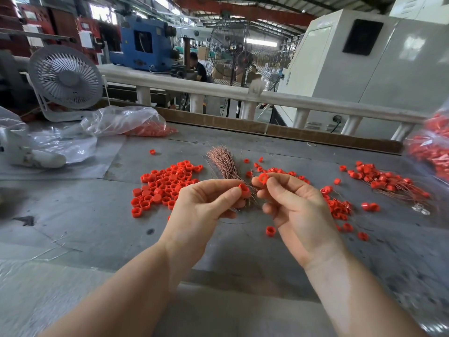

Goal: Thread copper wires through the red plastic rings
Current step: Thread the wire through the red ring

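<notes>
Two small red plastic rings are in hand above the grey worktable (pixel 243 259) in the head view, the only one given. The left hand (pixel 201 203) pinches one red ring (pixel 244 189) between thumb and forefinger; the right hand (pixel 291 203) pinches the other ring (pixel 263 178) at its fingertips, hole turned towards the camera. Between and behind the hands lies the fanned bundle of thin copper wires (pixel 223 161), its lower strands reaching under the left fingers. Whether a strand already runs through either ring is too fine to tell.

Left of the hands sits a heap of loose red rings (pixel 165 186); to the right lie rings already on wires (pixel 386 182), well apart from the bundle.

This looks like the threading step itself, mid-batch. Next, I judge, a single wire end must be lined up with a ring's hole, which calls for a steady pinch and one strand separated from its neighbours.
</notes>
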Action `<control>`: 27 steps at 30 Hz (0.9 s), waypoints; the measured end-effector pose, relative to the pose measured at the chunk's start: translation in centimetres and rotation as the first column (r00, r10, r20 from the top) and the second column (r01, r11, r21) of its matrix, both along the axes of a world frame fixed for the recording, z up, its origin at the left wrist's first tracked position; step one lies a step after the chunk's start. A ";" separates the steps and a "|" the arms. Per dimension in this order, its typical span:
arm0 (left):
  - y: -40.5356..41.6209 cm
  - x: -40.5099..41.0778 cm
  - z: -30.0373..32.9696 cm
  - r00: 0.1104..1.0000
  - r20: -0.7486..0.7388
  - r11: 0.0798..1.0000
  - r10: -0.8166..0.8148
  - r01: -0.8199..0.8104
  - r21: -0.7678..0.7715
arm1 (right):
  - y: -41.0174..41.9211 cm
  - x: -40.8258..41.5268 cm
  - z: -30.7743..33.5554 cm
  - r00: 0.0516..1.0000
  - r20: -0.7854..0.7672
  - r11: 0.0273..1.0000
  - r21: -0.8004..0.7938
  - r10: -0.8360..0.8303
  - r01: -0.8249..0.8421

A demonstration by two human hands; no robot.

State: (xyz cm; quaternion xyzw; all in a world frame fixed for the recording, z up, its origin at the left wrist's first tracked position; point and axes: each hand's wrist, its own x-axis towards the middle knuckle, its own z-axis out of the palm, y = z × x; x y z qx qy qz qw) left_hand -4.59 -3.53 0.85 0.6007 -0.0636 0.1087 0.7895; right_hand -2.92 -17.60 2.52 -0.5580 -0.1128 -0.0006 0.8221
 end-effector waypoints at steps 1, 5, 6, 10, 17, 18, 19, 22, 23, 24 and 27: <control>0.0 0.0 0.0 1.000 -0.002 1.000 -0.004 0.004 0.000 | 0.0 0.0 0.0 1.000 -0.016 1.000 0.015 0.010 -0.009; 0.0 0.0 -0.1 1.000 -0.007 1.000 -0.020 0.020 0.009 | 0.0 0.1 0.0 0.999 -0.040 0.999 0.046 0.015 -0.013; 0.0 0.0 -0.1 1.000 -0.008 1.000 -0.022 0.022 0.010 | 0.0 0.1 0.0 0.999 -0.039 0.999 0.051 0.013 -0.011; 0.1 0.0 -0.1 1.000 -0.012 1.000 -0.027 0.028 0.013 | 0.0 0.1 -0.1 1.000 -0.013 0.999 0.036 -0.008 0.008; 0.2 0.0 0.0 1.000 -0.012 0.999 -0.026 0.027 0.027 | 0.0 0.0 -0.4 0.913 0.369 0.899 -0.317 -0.177 0.302; 0.2 0.0 0.0 1.000 -0.011 0.999 -0.026 0.026 0.026 | 0.0 0.0 -0.4 0.881 0.437 0.865 -0.353 -0.183 0.355; 0.2 0.0 0.0 1.000 -0.009 0.999 -0.025 0.025 0.025 | 0.1 -0.1 -0.4 0.850 0.492 0.836 -0.375 -0.188 0.401; 0.2 -0.1 0.0 1.000 0.002 0.999 -0.024 0.024 0.029 | 0.4 -0.3 -0.6 0.784 0.592 0.773 -0.404 -0.188 0.490; 0.2 -0.1 0.0 1.000 0.007 0.999 -0.025 0.025 0.030 | 0.4 -0.3 -0.7 0.773 0.609 0.759 -0.414 -0.179 0.503; 0.2 -0.1 0.0 1.000 0.013 0.999 -0.025 0.024 0.034 | 0.5 -0.4 -0.7 0.769 0.616 0.754 -0.422 -0.170 0.504; 0.1 -0.1 0.0 0.999 0.036 0.998 -0.013 0.011 0.059 | 0.5 -0.4 -0.9 0.759 0.636 0.753 -0.432 -0.135 0.496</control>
